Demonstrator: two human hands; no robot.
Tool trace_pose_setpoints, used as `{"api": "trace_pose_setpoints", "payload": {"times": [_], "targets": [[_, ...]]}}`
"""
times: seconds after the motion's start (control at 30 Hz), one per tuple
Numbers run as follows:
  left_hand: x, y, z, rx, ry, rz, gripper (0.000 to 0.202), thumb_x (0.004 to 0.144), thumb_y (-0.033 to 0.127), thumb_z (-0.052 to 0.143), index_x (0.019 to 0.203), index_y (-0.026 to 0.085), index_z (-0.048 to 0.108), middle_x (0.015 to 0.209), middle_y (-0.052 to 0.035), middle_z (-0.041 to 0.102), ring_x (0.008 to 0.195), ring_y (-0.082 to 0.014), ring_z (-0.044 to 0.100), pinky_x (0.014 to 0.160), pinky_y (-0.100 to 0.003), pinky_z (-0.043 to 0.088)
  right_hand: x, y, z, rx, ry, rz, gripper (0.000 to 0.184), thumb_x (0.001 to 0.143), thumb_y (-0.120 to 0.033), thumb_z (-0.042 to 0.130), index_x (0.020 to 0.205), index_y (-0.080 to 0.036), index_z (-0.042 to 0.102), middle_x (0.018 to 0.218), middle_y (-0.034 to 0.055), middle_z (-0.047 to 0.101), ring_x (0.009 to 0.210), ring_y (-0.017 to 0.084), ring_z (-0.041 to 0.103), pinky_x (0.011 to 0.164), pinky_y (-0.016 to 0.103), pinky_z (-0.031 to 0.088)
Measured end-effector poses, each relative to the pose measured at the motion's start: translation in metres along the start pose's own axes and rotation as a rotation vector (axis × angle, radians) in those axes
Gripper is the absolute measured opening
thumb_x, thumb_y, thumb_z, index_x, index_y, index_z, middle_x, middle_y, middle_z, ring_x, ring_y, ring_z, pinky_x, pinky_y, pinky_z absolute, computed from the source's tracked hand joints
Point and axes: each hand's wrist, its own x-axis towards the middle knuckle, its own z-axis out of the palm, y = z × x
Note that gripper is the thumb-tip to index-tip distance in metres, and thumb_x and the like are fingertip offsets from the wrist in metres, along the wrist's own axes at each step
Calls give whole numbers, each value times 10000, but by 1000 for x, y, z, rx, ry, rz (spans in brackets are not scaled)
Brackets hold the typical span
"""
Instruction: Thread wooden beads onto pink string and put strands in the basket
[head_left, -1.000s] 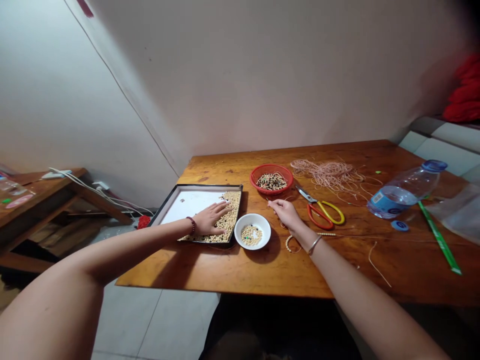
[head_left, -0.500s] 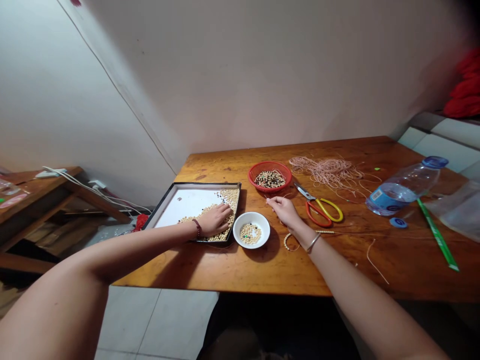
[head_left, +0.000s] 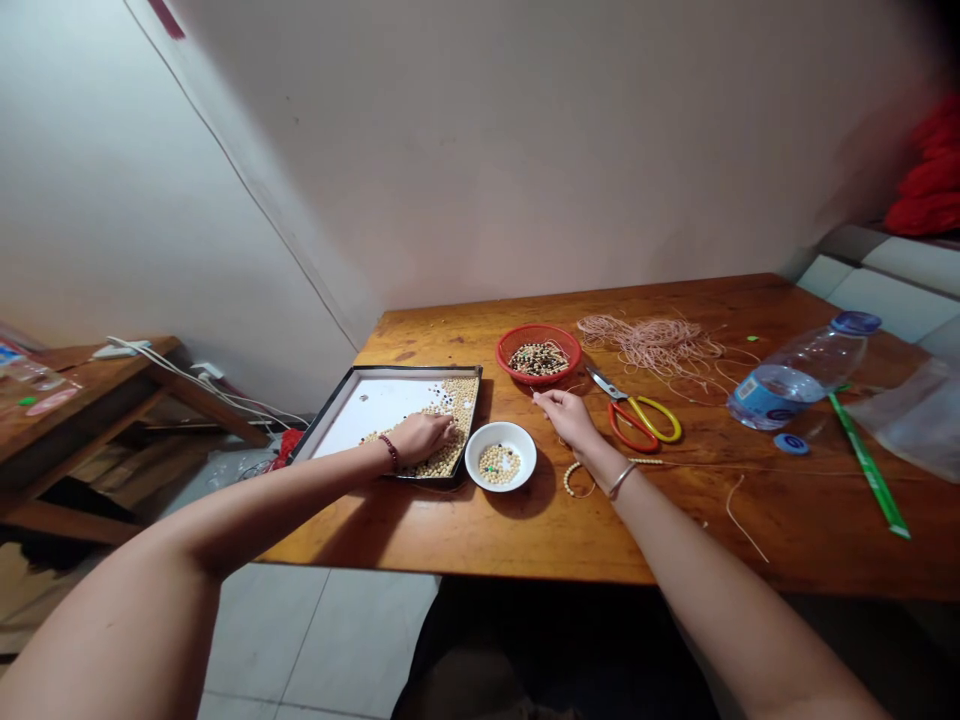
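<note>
My left hand (head_left: 424,438), with a dark red bead bracelet at the wrist, is in the shallow black-rimmed tray (head_left: 330,420). Its fingers are curled down into the cream-coloured beads (head_left: 460,395); whatever they pinch is hidden. Over the wooden table, my right hand (head_left: 568,416) has thumb and forefinger pressed together on a thin cord, only partly visible. Below that hand lies a curved strand of threaded beads (head_left: 569,482). Between the hands stands a white bowl (head_left: 522,440) holding cream beads with a few green and dark ones.
Behind the bowl is a red basket (head_left: 501,356) of mixed beads. Scissors (head_left: 634,418) with red and yellow handles lie beside a tangle of pink cord (head_left: 649,345). Further right are a tilted water bottle (head_left: 784,390), its blue cap (head_left: 791,444) and a green strip (head_left: 870,470).
My left hand's fingers, spread flat over the beads before, have curled inward. My right hand keeps its pinch in about the same place. The whole view has shifted slightly.
</note>
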Motion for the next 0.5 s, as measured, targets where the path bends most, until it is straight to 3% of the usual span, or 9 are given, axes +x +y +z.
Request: {"api": "trace_pose_setpoints", "payload": {"times": [0.27,0.5], "targets": [[-9,-17,-18,-4,8,-84,334,959,293,308,791,169,568,662,-46,610,557,-152,524,583,-249,333,-1,0,1,-15,-9,-9,441,609,-579,656,652,-141,627,497,-18,481,444,86,352,439,236,254],[-9,-15,-26,-1,-69,-87,383,960,323,305,755,168,588,620,-58,612,525,-163,515,572,-265,320,-2,-4,-1,-16,-3,-20,440,593,-579,655,637,-142,627,512,-8,504,490,100,395,481,240,288]]}}
